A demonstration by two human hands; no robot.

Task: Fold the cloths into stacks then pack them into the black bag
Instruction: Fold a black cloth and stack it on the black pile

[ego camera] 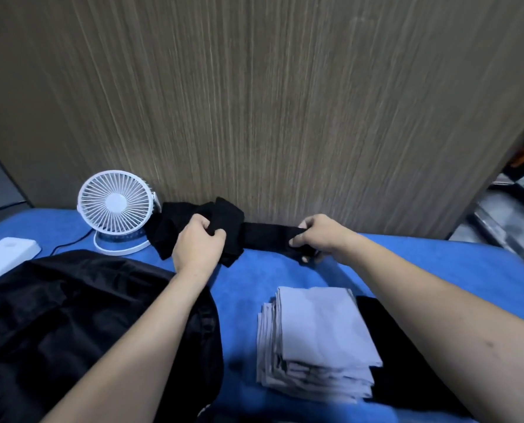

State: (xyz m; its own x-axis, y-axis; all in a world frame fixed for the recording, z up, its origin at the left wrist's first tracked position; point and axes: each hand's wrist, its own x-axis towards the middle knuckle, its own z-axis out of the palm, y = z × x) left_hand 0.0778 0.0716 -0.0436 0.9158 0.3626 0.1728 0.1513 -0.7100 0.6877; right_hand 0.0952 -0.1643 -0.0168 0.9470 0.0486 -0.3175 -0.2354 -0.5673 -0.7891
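My left hand (198, 245) and right hand (317, 236) each hold a closed grip on the black cloth (254, 236), arms outstretched. It hangs stretched between them above the blue bench (245, 288), near the wood-grain wall (285, 102).

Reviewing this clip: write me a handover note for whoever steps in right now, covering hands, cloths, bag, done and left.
Left hand grips the bunched black cloth pile near the fan.
Right hand pinches the end of a black cloth stretched out from that pile.
Grey stack lies folded on the blue table; a dark folded cloth sits to its right, partly under the right arm.
Black bag lies at left; whether it holds anything is hidden.
Done: grey stack folded.
Left: fold the black cloths, then pack the stacks into the bag.
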